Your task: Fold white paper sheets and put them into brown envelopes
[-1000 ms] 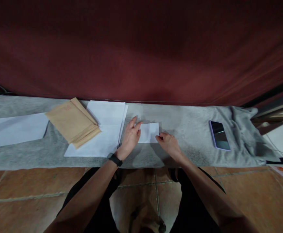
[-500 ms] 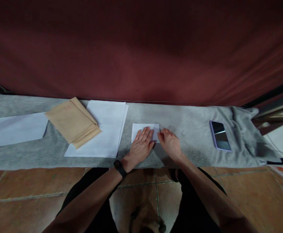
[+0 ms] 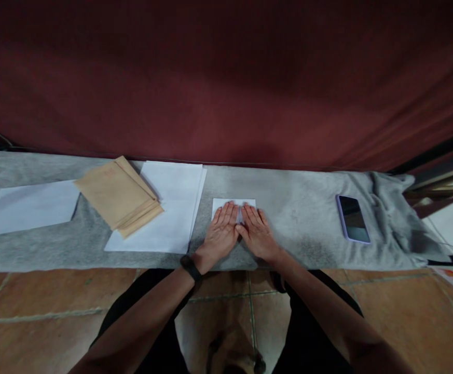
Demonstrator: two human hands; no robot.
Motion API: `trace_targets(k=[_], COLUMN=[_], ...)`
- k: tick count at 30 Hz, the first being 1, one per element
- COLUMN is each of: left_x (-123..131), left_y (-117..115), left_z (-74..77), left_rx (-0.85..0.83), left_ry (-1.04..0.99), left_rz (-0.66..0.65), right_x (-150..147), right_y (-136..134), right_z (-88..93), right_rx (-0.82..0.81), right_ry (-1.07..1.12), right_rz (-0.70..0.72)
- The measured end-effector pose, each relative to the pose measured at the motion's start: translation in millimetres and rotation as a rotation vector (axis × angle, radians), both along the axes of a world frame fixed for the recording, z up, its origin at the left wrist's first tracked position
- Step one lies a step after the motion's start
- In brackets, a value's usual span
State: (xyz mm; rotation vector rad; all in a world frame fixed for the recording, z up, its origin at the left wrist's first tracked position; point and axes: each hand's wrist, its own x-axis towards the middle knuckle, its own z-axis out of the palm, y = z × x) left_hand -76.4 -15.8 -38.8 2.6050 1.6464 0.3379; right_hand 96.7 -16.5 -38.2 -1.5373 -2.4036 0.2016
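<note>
A small white piece of paper [image 3: 217,203], which looks folded, lies on the grey cloth in front of me. My left hand [image 3: 221,235] rests flat on its left half with the fingers stretched out. Flat on the right half lies my right hand [image 3: 258,235], its fingers also extended. The two hands meet near the thumbs, and a narrow strip of paper shows between the fingers. Most of the sheet's lower part is hidden under both hands.
White sheets [image 3: 175,208] lie to the left, partly under a stack of brown envelopes [image 3: 113,192]. Another white sheet [image 3: 27,208] is farther left. A phone [image 3: 353,219] in a purple case lies at the right on the grey cloth [image 3: 300,208]. Behind hangs a dark red curtain [image 3: 226,114].
My right hand has gone from curled fingers at the paper's right edge to lying flat on the paper, moving left. My left hand stays nearly in place.
</note>
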Motion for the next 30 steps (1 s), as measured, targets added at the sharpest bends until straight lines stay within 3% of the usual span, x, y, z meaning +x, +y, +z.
trace_targets(k=[11,22,27,30], left_x=[-11.4,-23.8,-24.7,-17.4], left_y=[7.4,5.8,4.5,-0.9], left_z=[12.6,6.3,10.0,16.3], left_rx=[-0.020,-0.002,0.053,0.061], left_ry=[0.023,-0.017,-0.057,-0.074], left_rz=[0.196,0.306,0.319,0.231], right_x=[9.2,14.4,17.9,16.2], right_y=[4.2,1.7,0.5,-3.1], right_z=[-2.4,-2.4,-2.9,-1.3], right_rx=[0.066,0.056,0.051,0.054], right_ry=[-0.052,-0.075,-0.048,-0.004], right_rz=[-0.088,-0.133,-0.152,-0.118])
